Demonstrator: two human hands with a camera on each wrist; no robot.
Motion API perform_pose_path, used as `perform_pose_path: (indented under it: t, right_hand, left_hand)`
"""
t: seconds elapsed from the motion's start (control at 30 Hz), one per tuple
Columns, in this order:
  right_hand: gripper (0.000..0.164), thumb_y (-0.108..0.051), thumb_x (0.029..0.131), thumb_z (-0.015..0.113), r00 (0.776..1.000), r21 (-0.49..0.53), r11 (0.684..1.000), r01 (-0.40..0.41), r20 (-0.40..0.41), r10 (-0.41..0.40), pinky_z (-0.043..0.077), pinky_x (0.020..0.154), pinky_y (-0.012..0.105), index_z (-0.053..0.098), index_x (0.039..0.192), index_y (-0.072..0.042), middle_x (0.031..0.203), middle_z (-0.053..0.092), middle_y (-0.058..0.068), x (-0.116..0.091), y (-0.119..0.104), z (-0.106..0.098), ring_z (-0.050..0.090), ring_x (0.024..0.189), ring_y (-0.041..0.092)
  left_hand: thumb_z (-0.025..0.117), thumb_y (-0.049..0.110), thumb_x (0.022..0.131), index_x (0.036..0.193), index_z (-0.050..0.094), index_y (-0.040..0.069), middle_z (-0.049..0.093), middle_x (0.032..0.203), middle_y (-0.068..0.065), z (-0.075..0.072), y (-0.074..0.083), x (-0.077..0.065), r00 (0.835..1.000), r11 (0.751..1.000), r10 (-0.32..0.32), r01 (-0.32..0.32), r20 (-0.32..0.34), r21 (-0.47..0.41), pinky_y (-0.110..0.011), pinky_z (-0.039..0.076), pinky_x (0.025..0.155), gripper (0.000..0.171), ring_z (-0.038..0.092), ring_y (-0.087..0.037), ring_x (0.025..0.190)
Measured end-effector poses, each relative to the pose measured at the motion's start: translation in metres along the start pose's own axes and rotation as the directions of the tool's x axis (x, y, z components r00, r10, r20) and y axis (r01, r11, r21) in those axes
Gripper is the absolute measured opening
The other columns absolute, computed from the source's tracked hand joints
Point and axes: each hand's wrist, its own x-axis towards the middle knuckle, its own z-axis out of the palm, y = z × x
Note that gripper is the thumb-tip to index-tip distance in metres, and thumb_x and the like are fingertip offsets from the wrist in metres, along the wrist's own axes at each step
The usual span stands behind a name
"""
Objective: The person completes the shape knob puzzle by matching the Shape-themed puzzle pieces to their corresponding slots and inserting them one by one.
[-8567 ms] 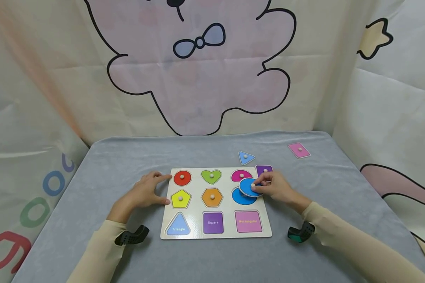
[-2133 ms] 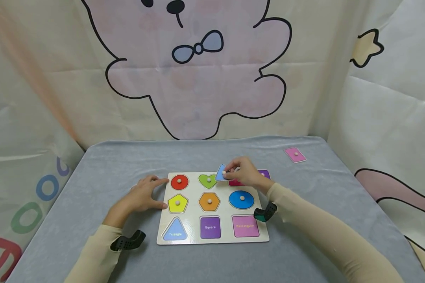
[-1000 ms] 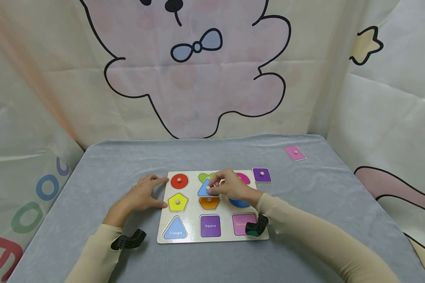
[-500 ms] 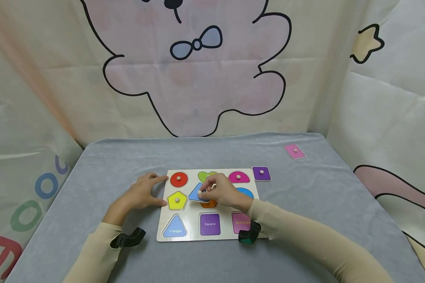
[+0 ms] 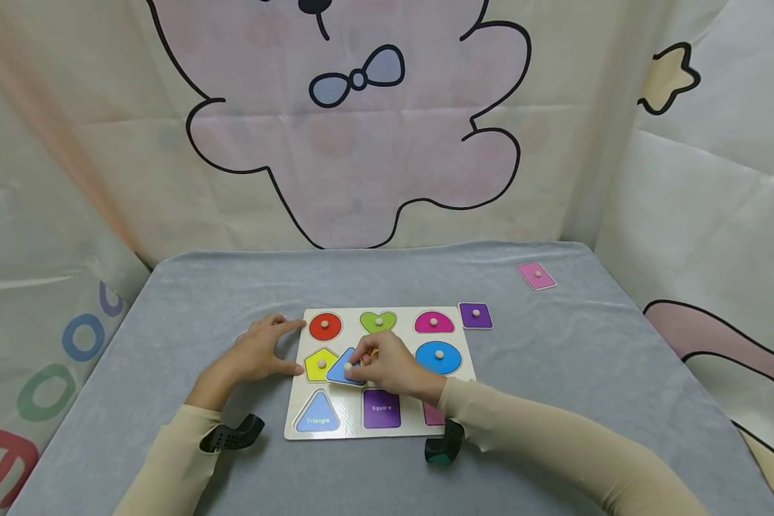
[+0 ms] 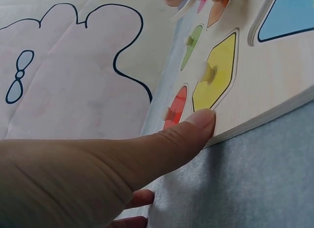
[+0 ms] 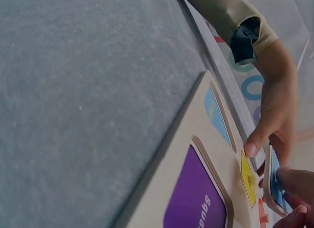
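My right hand (image 5: pixel 390 365) pinches the knob of a blue triangle puzzle piece (image 5: pixel 339 368) and holds it above the puzzle board (image 5: pixel 351 423), between the yellow pentagon (image 5: pixel 317 365) and the triangle recess (image 5: pixel 319 413). In the right wrist view the triangle piece (image 7: pixel 275 181) is tilted, seen nearly edge-on. My left hand (image 5: pixel 258 351) rests at the board's left edge; its thumb (image 6: pixel 186 135) touches the rim beside the pentagon. The purple square recess (image 5: pixel 381 408) shows bare, and the pink rectangle recess (image 5: pixel 433 414) is partly hidden by my right wrist. The orange hexagon is mostly hidden behind my right hand.
A purple square piece (image 5: pixel 475 315) lies against the board's upper right corner. Farther back on the grey cloth is a pink rectangle piece (image 5: pixel 537 275). Red circle (image 5: pixel 325 326), green heart (image 5: pixel 378 322), magenta semicircle (image 5: pixel 434 322) and blue oval (image 5: pixel 438 357) sit in the board.
The blue oval went into its recess. My right hand then picked up the blue triangle from behind the board and carried it left and nearer. My left hand stayed at the board's edge.
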Motion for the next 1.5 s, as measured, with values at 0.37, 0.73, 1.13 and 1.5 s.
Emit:
perform_pose_path:
  t: [0.37,0.73,1.13,1.5]
  right_hand:
    - [0.012,-0.013,0.083,0.084,0.999,-0.046,0.999,0.013,0.052,-0.011,0.034,0.052,0.016,0.072,0.081,-0.011,0.063,0.051,-0.006,-0.002,-0.006,0.024,0.047,0.059,0.005]
    - [0.011,-0.015,0.081,0.086,0.996,-0.099,0.995,0.019,0.090,-0.010,0.031,0.050,0.017,0.075,0.081,-0.013,0.060,0.051,-0.006,-0.005,-0.010,0.041,0.045,0.056,0.005]
    - [0.011,-0.022,0.081,0.086,0.994,-0.205,0.978,0.036,0.112,-0.013,0.035,0.054,0.018,0.076,0.079,-0.018,0.061,0.053,-0.007,-0.008,-0.012,0.050,0.050,0.064,0.004]
    - [0.011,-0.023,0.082,0.086,0.991,-0.262,0.963,0.063,0.129,-0.030,0.033,0.053,0.018,0.076,0.079,-0.019,0.059,0.053,-0.009,-0.008,-0.016,0.054,0.049,0.057,0.003]
  left_hand:
    - [0.087,0.042,0.076,0.148,0.051,0.015,0.046,0.145,-0.026,-0.002,-0.001,0.000,1.000,1.000,0.014,-0.014,-0.004,0.004,-0.072,0.038,0.102,0.086,0.044,-0.048,0.130]
    - [0.087,0.043,0.075,0.148,0.052,0.015,0.048,0.143,-0.026,-0.001,-0.002,0.001,1.000,1.000,0.028,-0.028,-0.011,0.010,-0.071,0.040,0.099,0.086,0.045,-0.048,0.128]
    - [0.087,0.043,0.076,0.148,0.052,0.014,0.048,0.142,-0.026,-0.002,-0.001,-0.001,0.999,0.999,0.034,-0.034,-0.017,0.017,-0.072,0.041,0.097,0.085,0.046,-0.049,0.127]
    - [0.087,0.043,0.076,0.148,0.052,0.015,0.048,0.142,-0.025,-0.002,0.000,-0.001,1.000,1.000,0.026,-0.026,-0.014,0.005,-0.072,0.040,0.098,0.085,0.046,-0.048,0.127]
